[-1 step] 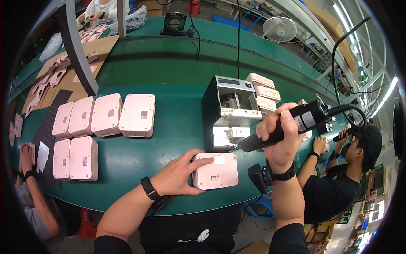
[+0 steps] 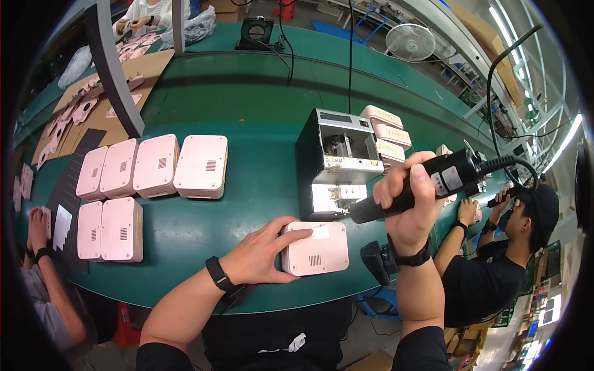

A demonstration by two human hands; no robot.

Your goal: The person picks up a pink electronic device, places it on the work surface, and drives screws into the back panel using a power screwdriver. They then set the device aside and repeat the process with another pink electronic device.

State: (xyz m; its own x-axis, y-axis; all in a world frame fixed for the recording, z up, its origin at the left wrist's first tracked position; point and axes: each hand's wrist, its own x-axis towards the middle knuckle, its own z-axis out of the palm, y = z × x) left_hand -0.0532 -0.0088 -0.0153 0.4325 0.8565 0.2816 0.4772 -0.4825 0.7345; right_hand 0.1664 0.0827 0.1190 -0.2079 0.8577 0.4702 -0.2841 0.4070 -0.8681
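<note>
A pale pink plastic box (image 2: 325, 256) lies flat on the green bench in front of me, with a white label, a small vent grille and corner screw holes on top. My left hand (image 2: 263, 250) grips its left end, thumb along the near side and a fingertip by the label. In my right hand (image 2: 408, 198) is a black corded electric screwdriver (image 2: 447, 176), slanting down to the left. Its nose is by the front of a black and silver screw feeder (image 2: 340, 157), just above the box's far edge; I cannot make out whether they touch.
Several similar pink boxes (image 2: 201, 167) stand in two rows at left. More boxes (image 2: 390, 133) are behind the feeder. Pink parts (image 2: 83, 111) lie on cardboard (image 2: 145, 77) at far left. A co-worker (image 2: 495, 260) sits close on the right; another person's hands (image 2: 40, 229) are at left.
</note>
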